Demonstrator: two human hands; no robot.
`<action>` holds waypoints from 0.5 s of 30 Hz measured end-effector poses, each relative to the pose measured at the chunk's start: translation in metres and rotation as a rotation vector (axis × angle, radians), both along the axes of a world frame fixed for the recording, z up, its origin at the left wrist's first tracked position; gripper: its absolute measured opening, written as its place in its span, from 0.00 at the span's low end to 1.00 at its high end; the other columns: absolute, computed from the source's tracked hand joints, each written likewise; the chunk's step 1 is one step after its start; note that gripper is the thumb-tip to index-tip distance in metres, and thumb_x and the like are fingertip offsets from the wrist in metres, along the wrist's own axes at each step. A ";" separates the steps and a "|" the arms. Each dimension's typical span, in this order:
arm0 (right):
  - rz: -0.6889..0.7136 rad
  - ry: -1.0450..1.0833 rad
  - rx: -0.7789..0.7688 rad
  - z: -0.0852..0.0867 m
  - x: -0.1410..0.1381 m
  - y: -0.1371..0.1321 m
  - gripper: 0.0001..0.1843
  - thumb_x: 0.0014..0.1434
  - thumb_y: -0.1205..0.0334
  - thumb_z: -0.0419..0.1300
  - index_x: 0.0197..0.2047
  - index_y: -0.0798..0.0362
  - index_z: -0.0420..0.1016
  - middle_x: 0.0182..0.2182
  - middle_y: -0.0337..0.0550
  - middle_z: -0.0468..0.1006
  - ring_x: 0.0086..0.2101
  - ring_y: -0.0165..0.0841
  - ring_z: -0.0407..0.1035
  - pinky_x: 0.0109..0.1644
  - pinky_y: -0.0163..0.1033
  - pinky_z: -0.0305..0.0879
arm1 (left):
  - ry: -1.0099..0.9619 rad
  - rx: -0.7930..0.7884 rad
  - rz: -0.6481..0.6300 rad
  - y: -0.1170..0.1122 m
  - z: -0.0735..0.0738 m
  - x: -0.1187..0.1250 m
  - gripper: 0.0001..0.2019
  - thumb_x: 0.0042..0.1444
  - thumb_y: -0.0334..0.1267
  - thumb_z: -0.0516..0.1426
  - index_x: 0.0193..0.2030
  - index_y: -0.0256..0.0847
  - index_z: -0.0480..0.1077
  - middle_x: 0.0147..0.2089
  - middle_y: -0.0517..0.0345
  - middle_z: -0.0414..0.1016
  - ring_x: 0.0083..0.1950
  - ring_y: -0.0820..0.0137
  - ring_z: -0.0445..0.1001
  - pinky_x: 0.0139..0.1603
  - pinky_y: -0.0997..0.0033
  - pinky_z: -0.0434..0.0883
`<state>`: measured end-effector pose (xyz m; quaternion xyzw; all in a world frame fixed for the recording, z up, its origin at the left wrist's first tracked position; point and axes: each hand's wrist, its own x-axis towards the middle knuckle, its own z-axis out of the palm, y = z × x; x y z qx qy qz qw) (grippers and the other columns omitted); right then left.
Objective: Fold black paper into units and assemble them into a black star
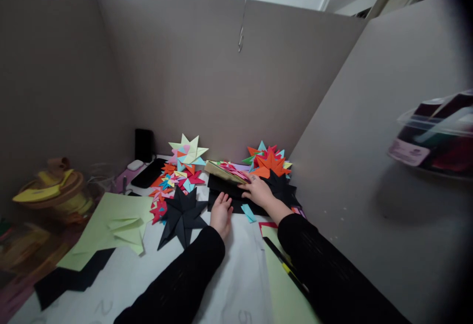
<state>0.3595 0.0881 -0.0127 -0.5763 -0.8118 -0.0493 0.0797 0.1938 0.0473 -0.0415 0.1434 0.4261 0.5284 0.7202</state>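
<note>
My right hand (256, 193) grips the near right edge of a tilted stack of folded paper (227, 170), beige in front with pink pieces on top. Under it lies black paper (218, 197). My left hand (220, 215) is at the black paper's near edge, fingers slightly curled and apart, holding nothing that I can see. Left of it lies a large black folded paper star (182, 217). A small light-blue paper piece (249, 212) lies just below my right hand. Another black star (280, 188) is partly behind my right wrist.
Colourful paper stars (188, 149) are heaped at the back left, and orange and red ones (271, 162) at the back right. Pale green paper (111, 215) and a basket (62, 191) are on the left. A black-and-yellow cutter (286, 267) lies under my right forearm. Grey panels (221, 78) enclose the table.
</note>
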 end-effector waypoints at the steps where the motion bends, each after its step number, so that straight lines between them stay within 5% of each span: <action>1: 0.001 0.000 -0.003 0.000 0.000 0.000 0.21 0.51 0.56 0.66 0.50 0.43 0.76 0.65 0.41 0.54 0.55 0.45 0.59 0.56 0.47 0.61 | -0.002 -0.001 0.001 0.000 0.000 0.000 0.26 0.52 0.22 0.52 0.57 0.45 0.64 0.66 0.48 0.58 0.61 0.66 0.66 0.50 0.73 0.67; 15: -0.005 -0.009 0.025 0.004 0.000 -0.005 0.19 0.54 0.60 0.62 0.51 0.41 0.76 0.66 0.40 0.53 0.55 0.45 0.60 0.55 0.47 0.61 | 0.002 -0.012 0.019 -0.004 0.000 -0.002 0.23 0.51 0.22 0.54 0.53 0.45 0.66 0.64 0.47 0.61 0.59 0.66 0.68 0.50 0.71 0.68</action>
